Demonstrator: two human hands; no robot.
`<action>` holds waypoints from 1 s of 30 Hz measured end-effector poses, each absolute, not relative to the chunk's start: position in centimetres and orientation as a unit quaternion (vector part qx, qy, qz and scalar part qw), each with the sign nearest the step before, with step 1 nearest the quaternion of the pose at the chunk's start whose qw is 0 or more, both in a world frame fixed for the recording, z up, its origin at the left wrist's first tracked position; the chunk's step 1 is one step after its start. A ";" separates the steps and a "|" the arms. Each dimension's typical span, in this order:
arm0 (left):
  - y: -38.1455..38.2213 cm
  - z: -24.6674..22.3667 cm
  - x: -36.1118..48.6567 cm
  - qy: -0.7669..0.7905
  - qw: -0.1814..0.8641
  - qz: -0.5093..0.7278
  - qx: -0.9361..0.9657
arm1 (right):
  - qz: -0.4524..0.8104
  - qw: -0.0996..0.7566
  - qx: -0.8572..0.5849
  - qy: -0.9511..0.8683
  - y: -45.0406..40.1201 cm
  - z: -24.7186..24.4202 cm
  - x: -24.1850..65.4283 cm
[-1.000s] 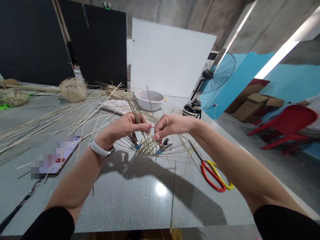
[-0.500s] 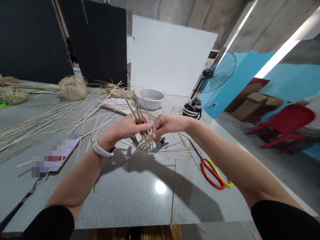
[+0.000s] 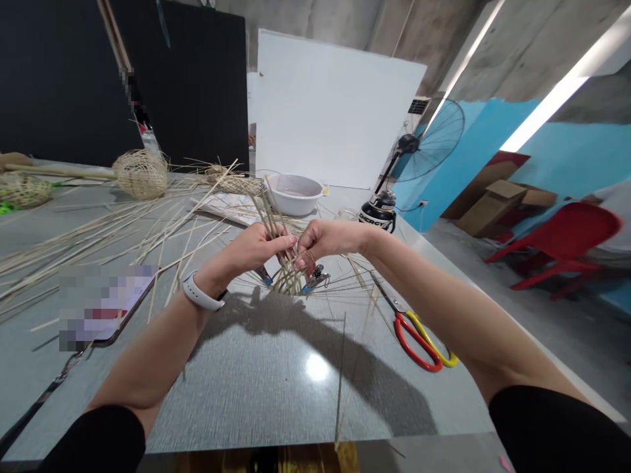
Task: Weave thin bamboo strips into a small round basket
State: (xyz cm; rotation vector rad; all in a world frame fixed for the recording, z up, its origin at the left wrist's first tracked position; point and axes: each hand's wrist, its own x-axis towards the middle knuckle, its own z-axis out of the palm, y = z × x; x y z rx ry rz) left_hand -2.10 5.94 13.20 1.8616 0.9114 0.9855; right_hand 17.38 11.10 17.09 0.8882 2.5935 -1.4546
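A small bamboo weave [image 3: 290,279] stands on the table, its thin strips fanning out in a wide ring. My left hand [image 3: 256,247] grips several upright strips at the weave's left side. My right hand [image 3: 328,239] pinches strips at its top, fingertips almost meeting my left hand. Two metal clips with blue ends hold the weave: one [image 3: 263,276] lies partly under my left hand, the other [image 3: 314,278] under my right. The weave's centre is partly hidden by my fingers.
Loose bamboo strips [image 3: 98,243] cover the left of the table, beside a phone [image 3: 106,305] with a blurred screen. Woven baskets [image 3: 142,174] stand behind them. Red-handled scissors [image 3: 419,341] lie on the right. A white bowl [image 3: 294,194] and a black bottle [image 3: 379,211] stand beyond.
My hands have closed in and dropped lower onto the weave, with my fingers now among its strips. The view has tilted slightly, shifting the table scene upward.
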 end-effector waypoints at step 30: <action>7.1 12.3 -1.7 0.393 0.541 0.479 0.568 | -0.214 -0.325 0.412 0.824 6.4 13.6 18.6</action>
